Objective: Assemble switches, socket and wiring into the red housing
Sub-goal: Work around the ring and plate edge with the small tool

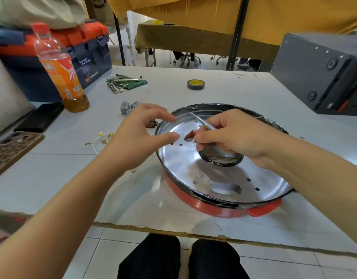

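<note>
The red housing (195,204) lies on the white table, a shiny metal plate (185,162) with holes and slots set inside its black rim. My right hand (234,135) hovers over the plate and pinches a thin metal tool (201,121), its point near a slot where red shows through. My left hand (141,133) hangs at the housing's left rim, fingers spread and curved, holding nothing. A grey switch part (126,107) sits just beyond the left hand. White wires with brass terminals (102,138) lie to its left.
An orange drink bottle (60,69) and a blue-orange toolbox (72,51) stand at the back left. Hex keys (123,82) and a tape roll (195,84) lie further back. A dark box (322,71) fills the right. Phones (16,150) lie at the left edge.
</note>
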### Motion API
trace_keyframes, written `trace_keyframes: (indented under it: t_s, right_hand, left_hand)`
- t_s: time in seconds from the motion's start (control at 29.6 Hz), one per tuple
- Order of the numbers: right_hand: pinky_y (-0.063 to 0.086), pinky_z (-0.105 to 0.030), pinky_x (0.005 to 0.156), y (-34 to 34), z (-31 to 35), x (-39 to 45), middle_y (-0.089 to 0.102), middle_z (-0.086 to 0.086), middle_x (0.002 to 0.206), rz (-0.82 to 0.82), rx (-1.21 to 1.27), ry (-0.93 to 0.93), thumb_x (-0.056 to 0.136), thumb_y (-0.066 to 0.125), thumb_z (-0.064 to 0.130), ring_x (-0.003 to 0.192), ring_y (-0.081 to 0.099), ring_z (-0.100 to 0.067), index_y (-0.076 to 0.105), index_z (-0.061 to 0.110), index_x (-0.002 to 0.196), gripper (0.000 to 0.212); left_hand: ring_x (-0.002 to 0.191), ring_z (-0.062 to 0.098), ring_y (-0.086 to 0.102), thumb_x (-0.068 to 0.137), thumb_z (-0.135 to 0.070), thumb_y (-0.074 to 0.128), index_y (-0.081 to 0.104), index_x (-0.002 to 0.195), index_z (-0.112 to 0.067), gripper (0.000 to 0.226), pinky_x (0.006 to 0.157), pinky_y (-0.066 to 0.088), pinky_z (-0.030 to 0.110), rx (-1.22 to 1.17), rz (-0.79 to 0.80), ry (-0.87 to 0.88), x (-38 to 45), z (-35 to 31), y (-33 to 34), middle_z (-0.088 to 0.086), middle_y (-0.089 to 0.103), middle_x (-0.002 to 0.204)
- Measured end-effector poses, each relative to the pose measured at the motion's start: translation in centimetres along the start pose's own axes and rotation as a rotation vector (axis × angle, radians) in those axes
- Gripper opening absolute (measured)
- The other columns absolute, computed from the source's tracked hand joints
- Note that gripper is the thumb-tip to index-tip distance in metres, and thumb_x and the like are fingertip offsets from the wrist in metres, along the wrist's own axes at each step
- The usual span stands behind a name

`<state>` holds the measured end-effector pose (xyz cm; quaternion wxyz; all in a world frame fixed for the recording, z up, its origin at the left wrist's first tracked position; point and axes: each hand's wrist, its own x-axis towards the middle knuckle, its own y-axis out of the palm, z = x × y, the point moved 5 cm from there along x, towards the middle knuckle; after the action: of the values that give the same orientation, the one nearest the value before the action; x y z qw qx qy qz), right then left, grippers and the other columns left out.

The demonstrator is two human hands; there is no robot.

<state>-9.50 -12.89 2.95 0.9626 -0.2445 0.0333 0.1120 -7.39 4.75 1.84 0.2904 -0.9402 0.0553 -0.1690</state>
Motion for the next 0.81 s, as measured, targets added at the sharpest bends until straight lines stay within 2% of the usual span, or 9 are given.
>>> trace_keyframes:
  t_s: [0.07, 0.14, 0.24, 0.3, 0.41, 0.51, 0.61, 0.71, 0.81]
  right_hand:
    - [0.039, -0.01, 0.045, -0.2, -0.2, -0.1, 0.071, -0.002, 0.068, -0.003, -0.036, 0.002, 0.085, 0.066, 0.014, 0.05, 0.056, -0.007, 0.071, 0.01, 0.074, 0.012]
    - [0.036, -0.007, 0.042, -0.4, -0.3, -0.2, 0.062, 0.007, 0.053, 0.0, -0.091, -0.001, 0.087, 0.065, 0.015, 0.043, 0.052, 0.001, 0.069, 0.011, 0.073, 0.014]
    - [0.033, -0.005, 0.039, -0.6, -0.4, -0.4, 0.052, 0.013, 0.041, 0.034, -0.13, -0.005, 0.088, 0.063, 0.014, 0.036, 0.047, 0.002, 0.063, 0.016, 0.066, 0.023]
    - [0.033, -0.004, 0.039, -0.6, -0.4, -0.5, 0.051, 0.015, 0.041, 0.06, -0.138, -0.002, 0.088, 0.063, 0.014, 0.036, 0.048, 0.002, 0.061, 0.016, 0.064, 0.025]
    - [0.033, -0.004, 0.041, -0.5, -0.4, -0.8, 0.051, 0.015, 0.043, 0.085, -0.16, -0.012, 0.088, 0.064, 0.017, 0.039, 0.047, 0.003, 0.062, 0.016, 0.065, 0.023]
    - [0.037, -0.005, 0.045, -0.3, -0.3, -1.0, 0.059, 0.013, 0.051, 0.098, -0.167, -0.031, 0.087, 0.064, 0.016, 0.045, 0.051, 0.003, 0.066, 0.017, 0.068, 0.019]
    - [0.045, -0.009, 0.052, 0.0, -0.4, -1.0, 0.066, 0.0, 0.065, 0.102, -0.156, -0.02, 0.086, 0.065, 0.015, 0.055, 0.056, -0.005, 0.07, 0.012, 0.077, 0.011]
    - [0.042, -0.01, 0.049, 0.3, -0.3, -1.2, 0.06, 0.005, 0.059, 0.107, -0.179, -0.022, 0.085, 0.065, 0.016, 0.05, 0.052, -0.003, 0.069, 0.012, 0.074, 0.012]
    - [0.041, -0.009, 0.05, 0.3, -0.1, -1.3, 0.06, 0.007, 0.06, 0.076, -0.207, -0.043, 0.084, 0.065, 0.018, 0.05, 0.052, -0.001, 0.07, 0.015, 0.074, 0.012]
  left_hand:
    - [0.099, -0.013, 0.046, 0.072, -0.031, 0.077, 0.055, 0.115, -0.039, 0.048, 0.077, 0.037, 0.01, -0.008, 0.014, -0.114, -0.1, 1.2, 0.0, -0.018, 0.047, 0.121]
    - [0.096, -0.003, 0.051, 0.075, -0.032, 0.075, 0.044, 0.125, -0.038, 0.06, 0.072, 0.042, 0.019, -0.065, 0.071, -0.246, -0.4, 2.3, 0.3, -0.017, 0.05, 0.113]
    - [0.078, 0.008, 0.065, 0.082, -0.023, 0.069, 0.039, 0.124, -0.036, 0.053, 0.07, 0.051, 0.03, -0.138, 0.103, -0.331, -0.5, 2.9, 0.7, -0.01, 0.061, 0.097]
    - [0.07, 0.01, 0.069, 0.085, -0.012, 0.063, 0.041, 0.12, -0.032, 0.045, 0.065, 0.052, 0.026, -0.205, 0.099, -0.32, -0.3, 2.9, 0.9, 0.001, 0.069, 0.095]
    - [0.072, 0.013, 0.067, 0.086, -0.006, 0.059, 0.045, 0.116, -0.026, 0.039, 0.059, 0.049, 0.021, -0.272, 0.063, -0.32, 0.4, 3.2, 1.1, 0.005, 0.069, 0.096]
    - [0.057, 0.004, 0.062, 0.088, -0.009, 0.06, 0.05, 0.114, -0.021, 0.03, 0.05, 0.047, 0.017, -0.352, 0.024, -0.336, 1.1, 3.4, 1.3, 0.001, 0.066, 0.083]
    - [0.044, 0.002, 0.057, 0.09, -0.018, 0.061, 0.055, 0.111, -0.014, 0.022, 0.04, 0.042, 0.014, -0.445, -0.005, -0.368, 1.5, 3.7, 1.6, -0.003, 0.063, 0.067]
    - [0.051, 0.003, 0.06, 0.092, -0.029, 0.058, 0.058, 0.109, -0.017, 0.021, 0.045, 0.046, 0.015, -0.488, 0.071, -0.385, 1.1, 3.7, 1.9, -0.004, 0.068, 0.068]
    - [0.066, -0.001, 0.067, 0.09, -0.021, 0.059, 0.054, 0.1, -0.03, 0.015, 0.053, 0.049, 0.011, -0.499, 0.198, -0.346, 0.2, 3.6, 2.1, -0.018, 0.072, 0.074]
